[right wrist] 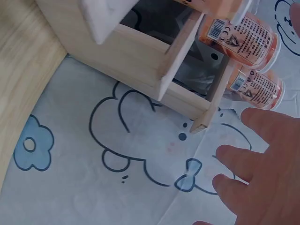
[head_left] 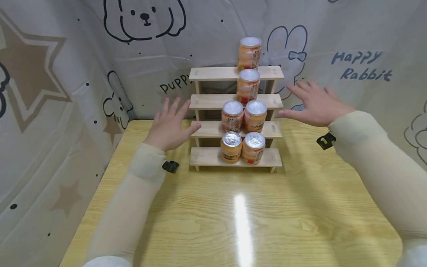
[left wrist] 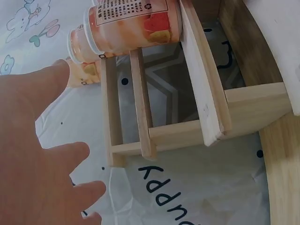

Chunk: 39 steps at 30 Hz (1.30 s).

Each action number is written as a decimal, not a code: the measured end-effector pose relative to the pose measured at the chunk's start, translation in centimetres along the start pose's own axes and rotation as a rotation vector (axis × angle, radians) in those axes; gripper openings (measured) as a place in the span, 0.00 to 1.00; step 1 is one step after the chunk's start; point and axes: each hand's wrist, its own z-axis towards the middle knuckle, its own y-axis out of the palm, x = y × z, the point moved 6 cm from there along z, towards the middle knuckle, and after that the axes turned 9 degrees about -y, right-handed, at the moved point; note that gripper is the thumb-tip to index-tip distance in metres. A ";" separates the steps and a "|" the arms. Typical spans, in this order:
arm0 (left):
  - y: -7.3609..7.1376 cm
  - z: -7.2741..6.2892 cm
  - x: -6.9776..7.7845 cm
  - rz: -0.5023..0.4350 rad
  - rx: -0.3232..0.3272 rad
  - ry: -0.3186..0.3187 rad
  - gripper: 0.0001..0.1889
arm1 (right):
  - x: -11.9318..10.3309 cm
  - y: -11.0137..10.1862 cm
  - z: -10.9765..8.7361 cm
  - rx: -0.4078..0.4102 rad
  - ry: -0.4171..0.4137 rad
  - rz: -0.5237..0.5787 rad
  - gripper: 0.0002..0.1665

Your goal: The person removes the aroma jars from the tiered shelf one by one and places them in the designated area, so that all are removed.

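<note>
A four-step wooden rack [head_left: 208, 128] stands at the back of the table with several orange cans on it, all with silver lids. The top tier carries one can [head_left: 248, 57], and a second can [head_left: 247, 89] sits just below it. Two cans [head_left: 255, 119] stand side by side on the third tier, and two more cans [head_left: 231, 147] on the lowest. My left hand [head_left: 170, 128] hovers at the rack's left side, fingers spread and holding nothing. On the other side, my right hand [head_left: 315, 105] is also spread, its thumb near the rack's right edge.
The rack rests on a light wooden table [head_left: 200, 207]. Behind it and to the left hangs a pale cloth [head_left: 213, 33] printed with cartoon animals and stars. Black clips [head_left: 171, 167] are strapped at both wrists.
</note>
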 end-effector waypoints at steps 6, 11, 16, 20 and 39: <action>1.4 -1.3 -2.0 -0.031 -0.044 -0.026 0.47 | -0.9 -1.3 1.5 0.014 -0.019 0.076 0.62; 3.3 -2.5 -3.9 -0.090 -0.092 -0.050 0.44 | -0.9 -3.3 2.9 0.082 -0.013 0.100 0.60; 6.4 -2.8 -5.1 -0.145 -0.196 -0.033 0.43 | -1.5 -5.6 4.9 0.172 0.000 0.100 0.57; 8.5 -2.9 -5.2 -0.162 -0.231 -0.002 0.45 | -1.8 -6.6 6.3 0.205 0.024 0.133 0.57; 11.0 -3.0 -3.9 -0.207 -0.180 0.038 0.49 | -1.5 -9.8 11.8 0.229 0.127 0.202 0.63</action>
